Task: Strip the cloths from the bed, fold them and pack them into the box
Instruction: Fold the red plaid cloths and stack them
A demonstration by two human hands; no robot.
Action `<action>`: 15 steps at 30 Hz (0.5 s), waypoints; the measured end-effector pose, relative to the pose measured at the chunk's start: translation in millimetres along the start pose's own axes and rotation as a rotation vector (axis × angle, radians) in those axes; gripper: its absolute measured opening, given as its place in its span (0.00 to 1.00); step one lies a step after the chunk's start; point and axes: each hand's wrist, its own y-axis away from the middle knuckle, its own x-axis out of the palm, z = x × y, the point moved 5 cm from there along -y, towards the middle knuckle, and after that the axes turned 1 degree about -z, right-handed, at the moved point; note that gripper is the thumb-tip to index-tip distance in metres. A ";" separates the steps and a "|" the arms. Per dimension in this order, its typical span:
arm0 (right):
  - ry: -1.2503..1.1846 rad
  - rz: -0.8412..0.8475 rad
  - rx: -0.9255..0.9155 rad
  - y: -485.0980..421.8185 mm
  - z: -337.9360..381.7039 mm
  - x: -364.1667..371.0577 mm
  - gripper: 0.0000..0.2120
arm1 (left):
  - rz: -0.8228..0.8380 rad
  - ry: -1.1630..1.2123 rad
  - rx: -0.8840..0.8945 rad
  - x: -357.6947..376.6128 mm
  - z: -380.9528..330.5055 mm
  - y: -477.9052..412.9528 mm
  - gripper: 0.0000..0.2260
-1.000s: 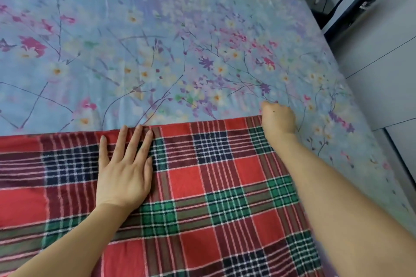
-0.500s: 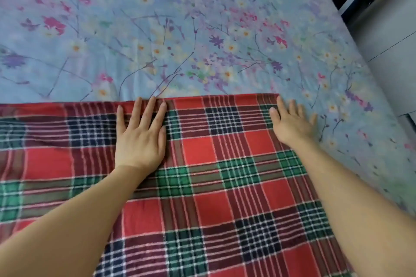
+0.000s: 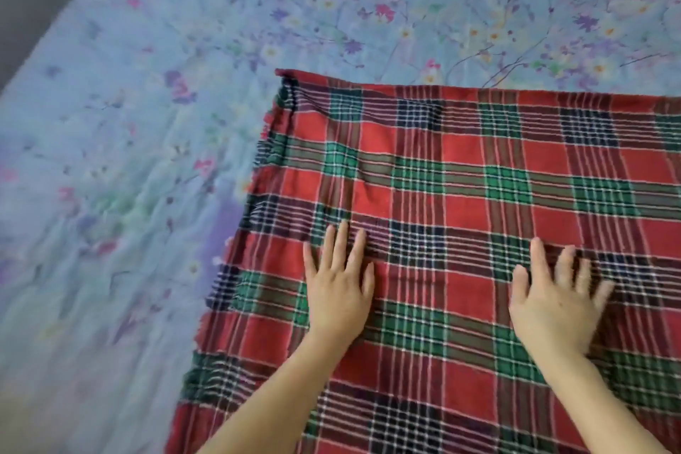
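Both hands, left hand and right hand, lie spread flat on the red-green plaid woven cloth; rumpled edge beyond the left hand may fold crooked.

The bed is covered by a light blue floral sheet, which is wrinkled to the left of the fingers. Directly on the sheet a red, green and navy plaid cloth lies spread flat. Its far edge lies well beyond the fingertips of the left hand and the right hand, and its frayed side edge runs left of the left fingers.
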 end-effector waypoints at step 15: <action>-0.581 0.210 -0.571 306.7 200.8 48.3 0.21 | 0.095 0.442 -0.494 -29.8 188.9 236.1 0.14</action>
